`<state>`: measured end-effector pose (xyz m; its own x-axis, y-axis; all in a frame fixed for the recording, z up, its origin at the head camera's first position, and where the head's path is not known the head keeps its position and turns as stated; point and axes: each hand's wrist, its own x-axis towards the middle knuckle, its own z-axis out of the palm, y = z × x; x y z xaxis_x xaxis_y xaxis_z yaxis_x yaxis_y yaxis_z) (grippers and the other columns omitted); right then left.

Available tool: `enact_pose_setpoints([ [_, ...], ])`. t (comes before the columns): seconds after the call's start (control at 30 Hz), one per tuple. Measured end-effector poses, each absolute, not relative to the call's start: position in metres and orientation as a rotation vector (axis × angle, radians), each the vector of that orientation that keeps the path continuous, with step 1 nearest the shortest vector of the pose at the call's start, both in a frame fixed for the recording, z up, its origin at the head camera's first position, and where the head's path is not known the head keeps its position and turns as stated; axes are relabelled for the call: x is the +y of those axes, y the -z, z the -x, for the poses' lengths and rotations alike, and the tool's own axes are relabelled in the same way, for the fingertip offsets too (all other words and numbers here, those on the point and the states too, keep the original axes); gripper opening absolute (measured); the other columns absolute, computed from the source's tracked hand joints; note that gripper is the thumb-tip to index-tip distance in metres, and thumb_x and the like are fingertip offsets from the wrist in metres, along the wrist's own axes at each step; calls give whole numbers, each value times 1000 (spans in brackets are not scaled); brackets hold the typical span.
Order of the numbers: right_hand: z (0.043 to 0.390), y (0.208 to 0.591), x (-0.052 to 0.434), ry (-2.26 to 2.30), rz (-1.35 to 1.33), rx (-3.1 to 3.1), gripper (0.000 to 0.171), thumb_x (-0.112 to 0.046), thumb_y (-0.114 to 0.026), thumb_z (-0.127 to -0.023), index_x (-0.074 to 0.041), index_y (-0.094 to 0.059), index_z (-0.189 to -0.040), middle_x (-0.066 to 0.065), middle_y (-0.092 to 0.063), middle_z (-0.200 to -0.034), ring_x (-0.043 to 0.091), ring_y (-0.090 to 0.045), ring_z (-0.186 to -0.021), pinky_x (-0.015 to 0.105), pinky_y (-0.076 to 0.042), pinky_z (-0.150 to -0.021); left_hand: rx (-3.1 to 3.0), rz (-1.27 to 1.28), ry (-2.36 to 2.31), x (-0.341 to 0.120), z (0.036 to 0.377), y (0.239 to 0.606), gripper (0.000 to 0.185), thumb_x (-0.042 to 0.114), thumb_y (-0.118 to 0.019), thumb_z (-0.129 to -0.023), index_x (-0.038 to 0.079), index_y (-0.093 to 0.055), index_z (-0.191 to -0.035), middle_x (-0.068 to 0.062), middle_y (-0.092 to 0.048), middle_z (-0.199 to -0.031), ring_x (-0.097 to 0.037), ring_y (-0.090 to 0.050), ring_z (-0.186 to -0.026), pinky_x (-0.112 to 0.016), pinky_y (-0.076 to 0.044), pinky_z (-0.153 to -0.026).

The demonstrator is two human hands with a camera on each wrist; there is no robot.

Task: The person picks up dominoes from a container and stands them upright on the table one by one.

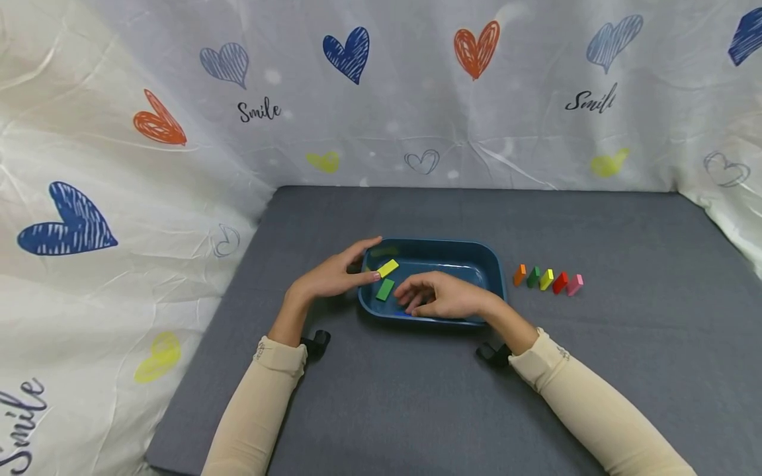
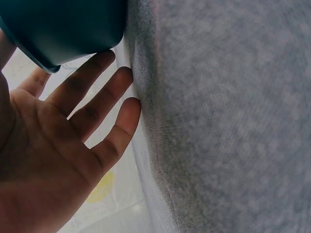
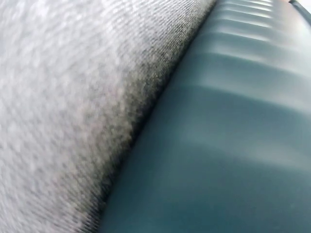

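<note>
One bare left hand (image 1: 333, 274), fingers spread, is rested against the left end of a dark-blue rectangular plastic tray (image 1: 461, 252), thumb over the rim. The tray is set on the grey cloth-covered desk (image 1: 405, 403), nearer the desk's left edge than its right. A yellow oblong block (image 1: 389, 268) is seen by the thumb tip, a green oblong block (image 1: 385, 289) near it. Inside the tray, the bare right hand (image 1: 449, 295) is positioned with fingers bent over a mostly hidden blue piece (image 1: 404, 314); whether this is gripped cannot be told. Beyond the tray, towards the desk's right edge, five small upright blocks (image 1: 546, 279), orange, green, yellow, red and pink, are lined up.
</note>
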<state>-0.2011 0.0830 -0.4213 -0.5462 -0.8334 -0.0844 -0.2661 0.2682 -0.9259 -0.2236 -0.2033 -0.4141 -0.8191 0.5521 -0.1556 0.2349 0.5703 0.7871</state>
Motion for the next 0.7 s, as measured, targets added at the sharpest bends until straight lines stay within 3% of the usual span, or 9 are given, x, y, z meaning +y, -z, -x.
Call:
enact_pose_setpoints([
  [0.33, 202, 420, 87, 1253, 910, 1872, 37, 4, -57, -99, 3, -58, -137, 18, -67, -129, 25, -68, -115, 31, -57, -97, 2424, -630, -1125, -203, 224, 413, 76, 46, -65, -99, 40, -22, -161, 1, -23, -169, -39, -31, -153, -63, -35, -117],
  [0.7, 203, 419, 92, 1311, 859, 1785, 38, 0, -59, -100, 5, -56, -138, 19, -69, -129, 25, -68, -119, 33, -56, -99, 2412, -629, -1134, -204, 224, 415, 75, 44, -65, -100, 39, -22, -162, 2, -22, -170, -39, -29, -153, -63, -33, -118],
])
